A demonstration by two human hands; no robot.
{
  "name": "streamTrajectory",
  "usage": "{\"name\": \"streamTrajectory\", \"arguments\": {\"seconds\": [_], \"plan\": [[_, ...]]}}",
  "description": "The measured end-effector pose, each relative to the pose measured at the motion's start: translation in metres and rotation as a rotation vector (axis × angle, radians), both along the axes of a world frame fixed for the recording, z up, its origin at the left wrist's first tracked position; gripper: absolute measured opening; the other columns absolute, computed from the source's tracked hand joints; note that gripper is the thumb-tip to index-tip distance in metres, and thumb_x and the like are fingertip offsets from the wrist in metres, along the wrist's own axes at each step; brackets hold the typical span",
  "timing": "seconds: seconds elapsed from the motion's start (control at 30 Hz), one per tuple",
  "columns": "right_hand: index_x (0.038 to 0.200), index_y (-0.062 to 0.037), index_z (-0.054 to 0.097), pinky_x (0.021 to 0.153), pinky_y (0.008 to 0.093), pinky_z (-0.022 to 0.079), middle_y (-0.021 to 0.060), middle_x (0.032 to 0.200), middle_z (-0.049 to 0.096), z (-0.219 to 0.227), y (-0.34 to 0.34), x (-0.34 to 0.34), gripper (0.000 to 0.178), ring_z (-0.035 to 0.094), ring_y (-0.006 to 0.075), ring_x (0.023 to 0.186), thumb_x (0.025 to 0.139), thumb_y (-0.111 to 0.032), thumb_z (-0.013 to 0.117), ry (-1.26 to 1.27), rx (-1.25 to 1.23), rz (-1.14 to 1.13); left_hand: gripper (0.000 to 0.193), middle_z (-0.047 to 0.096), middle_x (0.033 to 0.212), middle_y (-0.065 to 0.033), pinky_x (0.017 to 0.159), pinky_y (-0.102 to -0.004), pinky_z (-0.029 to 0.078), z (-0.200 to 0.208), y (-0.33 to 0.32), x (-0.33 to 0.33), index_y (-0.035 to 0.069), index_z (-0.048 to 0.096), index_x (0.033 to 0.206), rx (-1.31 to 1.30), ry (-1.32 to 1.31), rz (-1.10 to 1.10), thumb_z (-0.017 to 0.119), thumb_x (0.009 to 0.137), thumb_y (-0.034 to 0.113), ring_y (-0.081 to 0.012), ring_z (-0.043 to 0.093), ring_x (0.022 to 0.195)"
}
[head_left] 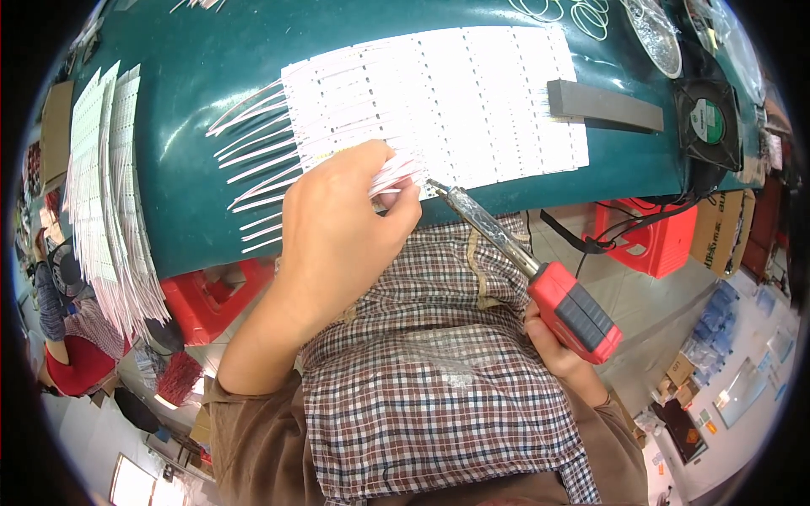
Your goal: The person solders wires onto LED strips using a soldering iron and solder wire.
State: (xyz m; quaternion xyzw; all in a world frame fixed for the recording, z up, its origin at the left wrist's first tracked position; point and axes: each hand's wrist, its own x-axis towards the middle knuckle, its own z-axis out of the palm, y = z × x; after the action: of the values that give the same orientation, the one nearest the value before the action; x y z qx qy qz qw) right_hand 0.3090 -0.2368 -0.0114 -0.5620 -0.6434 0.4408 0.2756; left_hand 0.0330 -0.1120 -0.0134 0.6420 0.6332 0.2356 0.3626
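White panels with rows of dark marks, which look like circuit boards (456, 93), lie on the green table. Thin pinkish-white wires (263, 164) stick out past their left edge. Over the near part of the boards, my left hand (342, 215) is closed around a small bunch of wires (393, 172), with the ends poking out between thumb and fingers. My right hand (554, 347) grips a soldering iron (577, 310) by its red and black handle. The iron's tip points up and left, close to the held wires; whether it touches the board is too small to tell.
A grey bar (606, 106) rests across the boards' right end. Beyond it stands a small black fan (707, 124). A stack of wired boards (105, 169) hangs over the table's left edge. Red stools (650, 240) are under the table. Another person (80, 354) sits at far left.
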Motion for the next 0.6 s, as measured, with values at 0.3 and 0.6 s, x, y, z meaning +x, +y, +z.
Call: {"name": "streamTrajectory", "arguments": {"seconds": [0.3, 0.6], "plan": [[0.093, 0.0020, 0.068, 0.059, 0.0355, 0.055, 0.0131, 0.080, 0.067, -0.001, 0.001, 0.002, 0.025, 0.068, 0.0293, 0.065, 0.071, -0.003, 0.078, -0.005, 0.014, 0.024, 0.017, 0.071, 0.077, -0.0087, 0.053, -0.0276, 0.045, 0.000, 0.000, 0.001, 0.000, 0.060, 0.080, 0.002, 0.013, 0.011, 0.075, 0.080, 0.008, -0.0124, 0.061, 0.061], [0.091, 0.0015, 0.068, 0.061, 0.0346, 0.055, 0.0128, 0.081, 0.068, 0.002, -0.004, 0.007, 0.019, 0.068, 0.0281, 0.067, 0.074, -0.003, 0.076, -0.012, -0.033, -0.020, 0.014, 0.070, 0.078, -0.0102, 0.057, -0.0277, 0.047, 0.005, 0.002, 0.000, -0.001, 0.062, 0.084, -0.006, 0.056, -0.040, 0.072, 0.085, 0.009, -0.0147, 0.063, 0.064]]}}
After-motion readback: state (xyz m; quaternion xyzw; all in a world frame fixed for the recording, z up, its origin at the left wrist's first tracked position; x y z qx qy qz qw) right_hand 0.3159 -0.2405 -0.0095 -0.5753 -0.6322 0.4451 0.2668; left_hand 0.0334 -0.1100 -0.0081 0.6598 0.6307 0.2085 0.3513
